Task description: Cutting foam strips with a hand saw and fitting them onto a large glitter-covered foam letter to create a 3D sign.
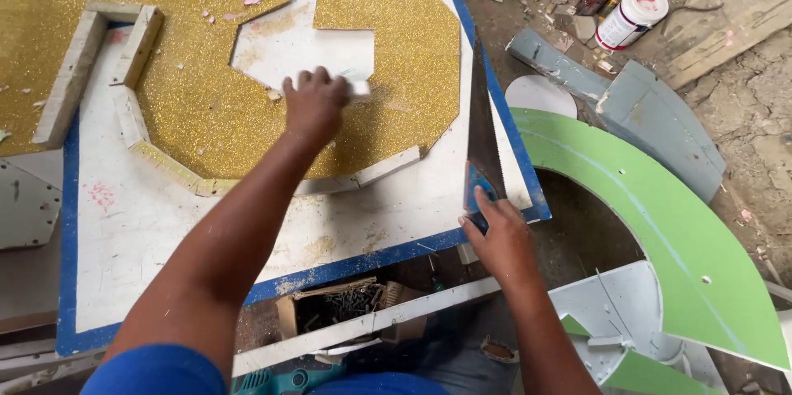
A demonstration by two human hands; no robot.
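Two hands are at work on a large gold glitter-covered cut-out shape (206,98) that lies on a white board with a blue border (165,238). The left hand (313,106) rests on the glitter near the shape's inner notch, fingers (318,80) curled down over a small whitish object (356,86) pressed against the surface; what that object is cannot be told. The right hand (499,238) sits at the board's right edge, near its front corner, fingers closed on the blue handle of a handsaw (483,143) whose blade runs along that edge toward the far side.

The step in hand looks like rubbing or smoothing the glitter face beside the notch while the saw is held ready; any next stroke would want the shape kept flat and steady on the board.

Pale strips (78,61) edge the shape's left portion. Beyond the right edge lie a green curved panel (668,222), grey offcuts (652,123) and two white tubs (631,17) on a dusty, littered floor. Below the front edge, an open cardboard box of screws (346,304).
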